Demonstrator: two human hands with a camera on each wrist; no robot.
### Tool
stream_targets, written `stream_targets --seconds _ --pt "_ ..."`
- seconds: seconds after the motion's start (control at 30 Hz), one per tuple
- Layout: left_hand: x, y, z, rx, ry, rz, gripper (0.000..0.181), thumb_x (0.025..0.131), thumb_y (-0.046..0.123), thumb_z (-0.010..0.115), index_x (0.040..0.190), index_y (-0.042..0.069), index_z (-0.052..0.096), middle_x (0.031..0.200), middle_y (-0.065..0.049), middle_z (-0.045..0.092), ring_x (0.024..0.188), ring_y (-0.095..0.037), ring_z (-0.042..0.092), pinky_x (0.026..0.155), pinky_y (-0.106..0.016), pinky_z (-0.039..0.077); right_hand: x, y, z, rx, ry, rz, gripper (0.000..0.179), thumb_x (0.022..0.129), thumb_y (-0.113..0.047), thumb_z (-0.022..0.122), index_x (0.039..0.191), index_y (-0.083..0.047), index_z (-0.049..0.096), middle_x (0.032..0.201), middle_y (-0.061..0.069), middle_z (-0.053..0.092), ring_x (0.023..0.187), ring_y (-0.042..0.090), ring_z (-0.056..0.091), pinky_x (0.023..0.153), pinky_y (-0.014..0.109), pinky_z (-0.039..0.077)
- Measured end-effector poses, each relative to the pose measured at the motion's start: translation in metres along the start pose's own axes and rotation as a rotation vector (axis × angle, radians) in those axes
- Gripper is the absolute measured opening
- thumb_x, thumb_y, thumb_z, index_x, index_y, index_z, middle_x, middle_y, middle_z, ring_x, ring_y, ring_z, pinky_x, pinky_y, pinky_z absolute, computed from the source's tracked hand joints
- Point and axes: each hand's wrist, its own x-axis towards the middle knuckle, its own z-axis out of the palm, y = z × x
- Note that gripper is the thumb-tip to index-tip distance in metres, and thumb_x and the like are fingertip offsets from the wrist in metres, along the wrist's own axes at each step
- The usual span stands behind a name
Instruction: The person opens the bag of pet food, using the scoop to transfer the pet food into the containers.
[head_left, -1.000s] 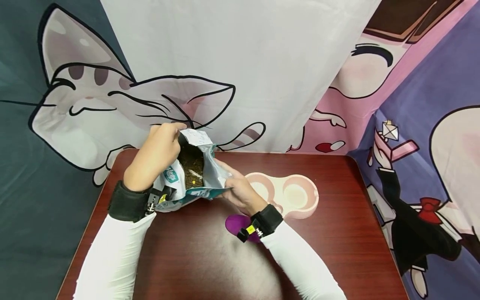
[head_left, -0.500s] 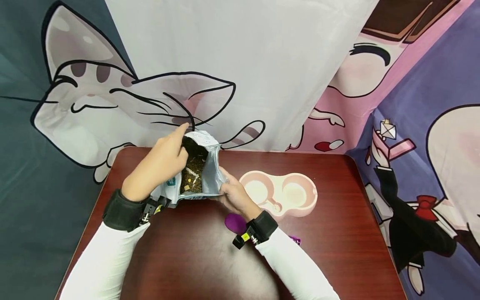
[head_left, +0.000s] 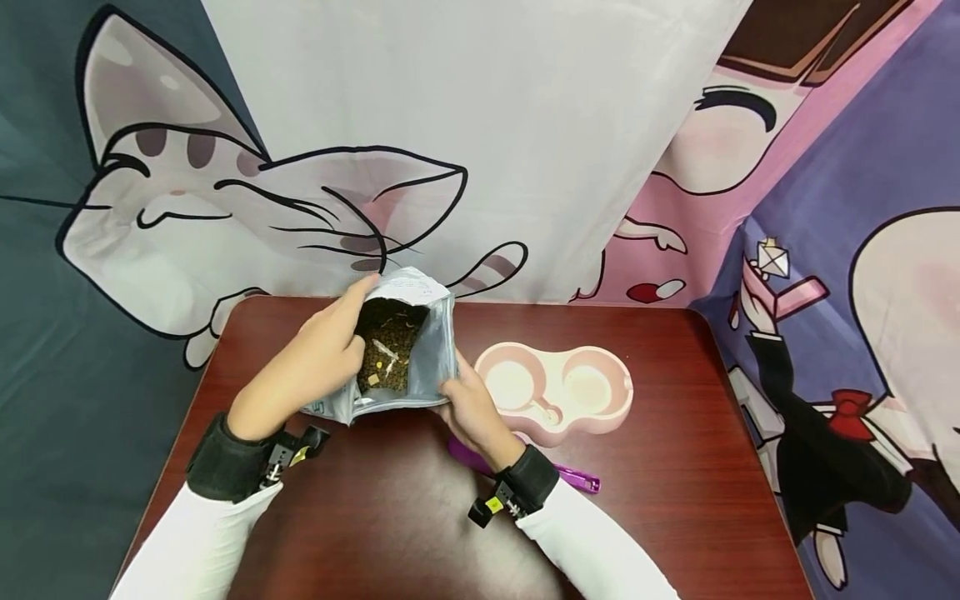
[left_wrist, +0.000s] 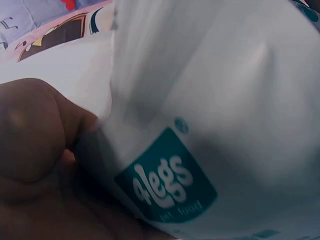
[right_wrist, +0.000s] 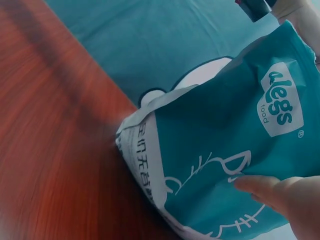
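Observation:
An opened pet food bag (head_left: 437, 358), silvery inside, is held up over the table's far left with its mouth toward me. Brown kibble (head_left: 393, 333) fills it, with a pale strip and small yellowish bits on top. My left hand (head_left: 326, 350) grips the bag's left edge, index finger stretched along the rim. In the left wrist view, the bag's white side (left_wrist: 240, 100) bears a teal "4legs" logo, and the hand pinches its edge. On the right, my right hand (head_left: 476, 408) holds the bag's side, thumb (right_wrist: 272, 192) pressed on its teal face (right_wrist: 210, 130). The other right fingers are hidden.
A pale pink double bowl (head_left: 555, 367) stands on the brown table (head_left: 660, 433), right of the bag. Under my right wrist lies a purple scoop (head_left: 577, 479), partly covered, its handle pointing right. Cartoon-printed cloth (head_left: 525, 125) hangs behind the table.
The bag has tilted and turned so its mouth faces me more, showing more kibble. My left hand has come lower along the rim. More of the purple scoop's handle shows.

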Motion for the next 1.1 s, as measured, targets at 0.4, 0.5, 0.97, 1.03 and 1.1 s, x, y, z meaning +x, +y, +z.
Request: stream_targets --seconds 0.4,0.5,0.97,1.03,1.1 --pt "-0.009 -0.011 0.005 -0.055 0.029 0.056 0.071 0.098 0.000 0.039 0.165 0.016 0.025 0.170 -0.012 0.027 0.157 -0.034 0.025 0.122 -0.060 0.025 -0.022 -0.018 -0.028 -0.205 -0.106 -0.056 0.061 0.104 -0.005 0.034 0.162 0.004 0.018 0.161 0.034 0.030 0.138 0.030 0.049 0.115 0.039 0.043" --pt "-0.009 -0.015 0.005 -0.070 0.037 0.054 0.071 0.098 0.001 0.040 0.165 0.019 0.024 0.170 -0.011 0.027 0.156 -0.033 0.026 0.121 -0.060 0.027 -0.029 -0.025 -0.042 -0.325 -0.086 -0.120 0.055 0.107 -0.003 0.041 0.159 0.008 0.026 0.160 0.032 0.034 0.141 0.031 0.050 0.113 0.035 0.045" --pt "-0.006 -0.023 -0.004 -0.084 0.040 0.030 0.073 0.098 0.001 0.038 0.165 0.026 0.025 0.148 -0.012 0.049 0.106 -0.029 0.051 0.090 -0.047 0.040 -0.079 -0.055 -0.108 -0.878 0.031 -0.277 0.027 0.101 0.000 0.061 0.127 0.001 0.069 0.107 0.022 0.074 0.082 0.019 0.070 0.074 0.025 0.059" --pt "-0.007 -0.024 -0.005 -0.086 0.036 0.022 0.074 0.098 0.001 0.037 0.166 0.028 0.023 0.138 -0.012 0.052 0.094 -0.029 0.052 0.085 -0.045 0.040 -0.085 -0.056 -0.115 -0.948 0.040 -0.287 0.025 0.103 -0.003 0.059 0.126 -0.003 0.070 0.104 0.018 0.075 0.081 0.015 0.069 0.073 0.025 0.058" --pt "-0.008 -0.024 -0.006 -0.092 0.031 0.013 0.074 0.099 0.001 0.037 0.166 0.029 0.023 0.136 -0.012 0.051 0.095 -0.029 0.052 0.084 -0.045 0.039 -0.091 -0.057 -0.121 -1.024 0.051 -0.300 0.025 0.104 -0.005 0.059 0.125 -0.006 0.072 0.103 0.014 0.076 0.083 0.010 0.067 0.072 0.023 0.056"
